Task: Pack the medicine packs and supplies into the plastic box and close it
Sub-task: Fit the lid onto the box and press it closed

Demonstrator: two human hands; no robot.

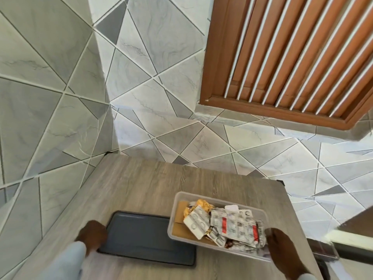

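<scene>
A clear plastic box (175,205) stands open on the wooden table, right of centre. It holds several silver blister packs (232,225), an orange foil pack (203,203) and brown card. A dark grey lid (145,237) lies flat on the table just left of the box. My left hand (92,233) grips the lid's left edge. My right hand (280,247) holds the box at its near right corner. A light blue sleeve covers my left forearm.
The table (141,182) sits in a corner of grey and white tiled walls. A brown louvred shutter (292,57) hangs open above, at the upper right. The table's right edge drops off past the box, beside dark furniture (351,247).
</scene>
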